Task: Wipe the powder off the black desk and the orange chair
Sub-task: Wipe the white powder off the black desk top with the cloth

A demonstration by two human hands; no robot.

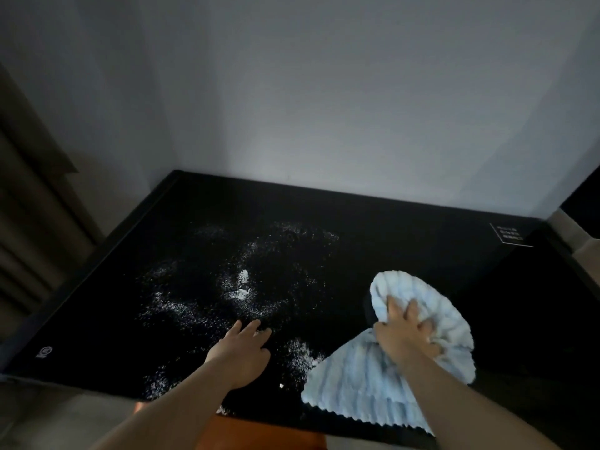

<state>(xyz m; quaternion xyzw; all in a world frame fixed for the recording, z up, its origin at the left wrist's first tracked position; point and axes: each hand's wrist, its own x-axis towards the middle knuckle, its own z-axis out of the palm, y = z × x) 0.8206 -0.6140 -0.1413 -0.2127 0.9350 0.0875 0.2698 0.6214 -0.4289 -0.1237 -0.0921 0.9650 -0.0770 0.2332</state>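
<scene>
Desk: the glossy black rectangular desk (406,241) fills the lower half of my view, pushed into a corner of pale grey wall (324,92).
Powder: loose white powder (242,287) is scattered over the middle and near-left part of the desk, thickest in a small clump at the centre, with another patch (300,354) near the front edge between my two hands.
Cloth: a light blue ribbed fluffy cloth (363,378) lies bunched on the right side of the desk, its lower corner reaching the front edge.
Right hand: my right hand (406,329) presses down on the cloth with my fingers clenched into its folds, gripping a wad of it.
Left hand: my left hand (242,352) rests palm-down on the desk, fingers spread and released, holding nothing, fingertips at the edge of the powder.
Chair: the orange chair (259,433) shows only as a strip below the front edge of the desk, under my forearms; I cannot tell whether powder lies on it.
Left side: brown ribbed curtain (29,222) hangs beside the desk.
Marks: a small white logo (44,351) sits at the near-left corner, a white printed label (511,233) at the far-right corner.
</scene>
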